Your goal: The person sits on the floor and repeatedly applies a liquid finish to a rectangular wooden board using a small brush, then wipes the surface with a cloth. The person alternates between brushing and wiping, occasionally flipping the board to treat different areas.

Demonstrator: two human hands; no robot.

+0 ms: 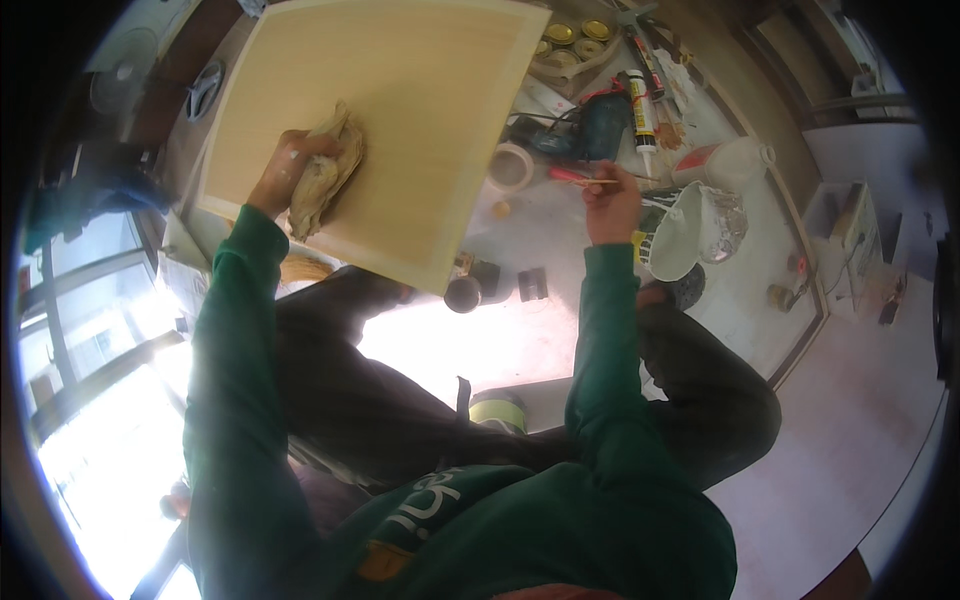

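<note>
My left hand (283, 172) is closed around a crumpled cream cloth (335, 172), which rests against a pale yellowish panel (420, 110) with a lighter border. The panel stretches from the upper left to the middle, its near corner above my legs. To its right, my right hand (612, 210) pinches a thin stick-like tool (588, 181), held roughly level. A red piece (566, 173) shows at the tool's left end; whether it belongs to the tool I cannot tell. Just beyond that hand lies a dark teal power tool (602, 125).
Several tins (562, 35) stand at the back. A sealant tube (641, 108), a white jug (722, 160) and a white tub (676, 235) are on the right. A round container (511, 168) sits beside the panel, with a small dark jar (463, 294) nearer my legs.
</note>
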